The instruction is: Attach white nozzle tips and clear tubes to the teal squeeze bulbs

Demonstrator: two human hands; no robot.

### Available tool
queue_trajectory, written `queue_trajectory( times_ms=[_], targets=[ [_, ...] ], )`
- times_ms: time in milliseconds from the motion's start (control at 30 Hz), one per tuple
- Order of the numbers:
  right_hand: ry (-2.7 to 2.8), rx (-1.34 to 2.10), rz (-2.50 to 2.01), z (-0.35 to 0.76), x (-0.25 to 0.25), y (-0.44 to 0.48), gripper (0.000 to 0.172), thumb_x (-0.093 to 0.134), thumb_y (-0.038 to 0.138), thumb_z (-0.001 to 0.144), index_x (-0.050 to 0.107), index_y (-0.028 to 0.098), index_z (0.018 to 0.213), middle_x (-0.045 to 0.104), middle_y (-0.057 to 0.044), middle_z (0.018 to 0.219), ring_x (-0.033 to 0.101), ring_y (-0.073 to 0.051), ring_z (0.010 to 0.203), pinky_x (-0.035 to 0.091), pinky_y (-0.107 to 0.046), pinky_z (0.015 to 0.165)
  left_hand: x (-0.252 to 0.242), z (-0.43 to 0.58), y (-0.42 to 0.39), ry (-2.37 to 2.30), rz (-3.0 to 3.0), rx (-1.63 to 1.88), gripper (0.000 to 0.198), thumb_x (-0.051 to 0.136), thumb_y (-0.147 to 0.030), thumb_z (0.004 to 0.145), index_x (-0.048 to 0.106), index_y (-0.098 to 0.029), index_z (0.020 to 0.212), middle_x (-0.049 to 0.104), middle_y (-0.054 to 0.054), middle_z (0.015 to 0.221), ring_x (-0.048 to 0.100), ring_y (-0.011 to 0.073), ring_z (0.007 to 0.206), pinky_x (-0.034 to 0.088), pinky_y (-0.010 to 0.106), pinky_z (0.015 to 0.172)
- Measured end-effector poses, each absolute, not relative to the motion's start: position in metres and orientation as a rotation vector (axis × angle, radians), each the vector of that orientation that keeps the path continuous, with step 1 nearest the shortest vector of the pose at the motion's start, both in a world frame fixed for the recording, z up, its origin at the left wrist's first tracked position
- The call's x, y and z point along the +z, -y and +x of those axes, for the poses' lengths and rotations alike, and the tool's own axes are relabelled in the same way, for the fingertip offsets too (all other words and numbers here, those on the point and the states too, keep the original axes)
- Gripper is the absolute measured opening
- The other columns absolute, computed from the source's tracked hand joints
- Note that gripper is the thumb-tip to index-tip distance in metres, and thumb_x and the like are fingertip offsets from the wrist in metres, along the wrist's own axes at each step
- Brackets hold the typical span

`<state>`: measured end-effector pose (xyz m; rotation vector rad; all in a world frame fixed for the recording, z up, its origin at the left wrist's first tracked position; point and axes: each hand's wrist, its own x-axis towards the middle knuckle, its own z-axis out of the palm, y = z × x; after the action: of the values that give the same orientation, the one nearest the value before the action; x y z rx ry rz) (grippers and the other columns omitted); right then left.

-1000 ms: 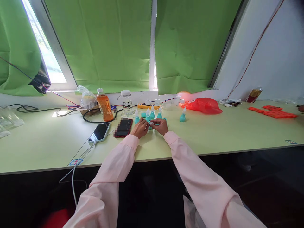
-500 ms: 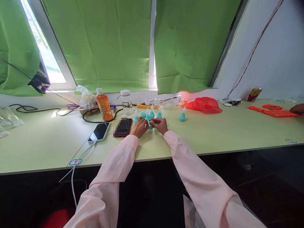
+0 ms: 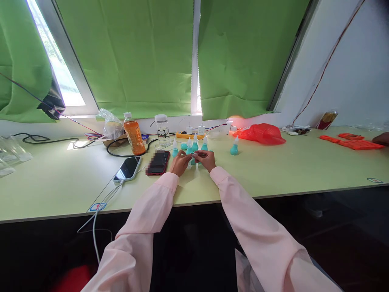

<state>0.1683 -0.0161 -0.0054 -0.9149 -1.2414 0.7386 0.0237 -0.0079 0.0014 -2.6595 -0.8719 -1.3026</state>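
Observation:
My left hand [image 3: 180, 163] and my right hand [image 3: 206, 159] meet over the table, fingers pinched together around a small teal squeeze bulb [image 3: 193, 162]. The fingertips cover most of its top, where something small and whitish shows. Close behind and beside my hands stand several more teal bulbs with clear pointed tips, like nasal aspirators, among them one at the left [image 3: 175, 151] and one at the right [image 3: 204, 143]. Another aspirator [image 3: 234, 147] stands upright by itself, farther right. A separate teal piece [image 3: 184, 146] without a visible tip lies behind my left hand.
Left of my hands lie a dark phone [image 3: 158, 163] and a phone on a white cable [image 3: 127, 168]. Behind them stand an orange drink bottle [image 3: 134, 134] and a clear jar [image 3: 163, 132]. Rightward are a red plastic bag [image 3: 259, 134], orange pieces [image 3: 352, 142] and another person's hand [image 3: 381, 138].
My hands stay together at the same bulb, with only a slight shift of the fingers. The whole view has moved a little.

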Motion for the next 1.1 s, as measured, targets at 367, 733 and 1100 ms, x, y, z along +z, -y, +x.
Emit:
queue_trajectory(
  times_ms=[367,733,1100],
  targets=[
    [1.235,0.711,-0.921,0.169,-0.004,0.017,0.031,0.067,0.036,0.048,0.063,0.015,0.07,0.061,0.0,0.056,0.056,-0.014,0.046,0.052,-0.028,0.048,0.006,0.025,0.01,1.036,-2.64,-1.62,0.021,0.049,-0.031,0.074,0.065,-0.018,0.079,0.063,0.005,0.069,0.051,0.0163,0.074,0.047,0.023,0.054],
    [1.197,0.693,-0.895,0.17,0.0,0.018,0.03,0.064,0.038,0.052,0.061,0.015,0.071,0.057,0.001,0.053,0.052,-0.011,0.042,0.05,-0.027,0.044,0.003,0.025,0.003,1.348,-2.5,-1.845,0.035,0.038,-0.036,0.077,0.062,-0.011,0.086,0.064,0.005,0.073,0.059,0.0127,0.063,0.051,0.022,0.05],
    [1.239,0.709,-0.933,0.171,0.002,0.022,0.018,0.062,0.031,0.054,0.059,0.016,0.064,0.053,0.003,0.048,0.049,-0.009,0.037,0.044,-0.023,0.038,0.012,0.006,0.002,1.523,-2.426,-1.289,0.017,0.048,-0.022,0.073,0.065,-0.021,0.078,0.062,0.005,0.076,0.048,0.0216,0.09,0.043,0.029,0.068]
  ],
)
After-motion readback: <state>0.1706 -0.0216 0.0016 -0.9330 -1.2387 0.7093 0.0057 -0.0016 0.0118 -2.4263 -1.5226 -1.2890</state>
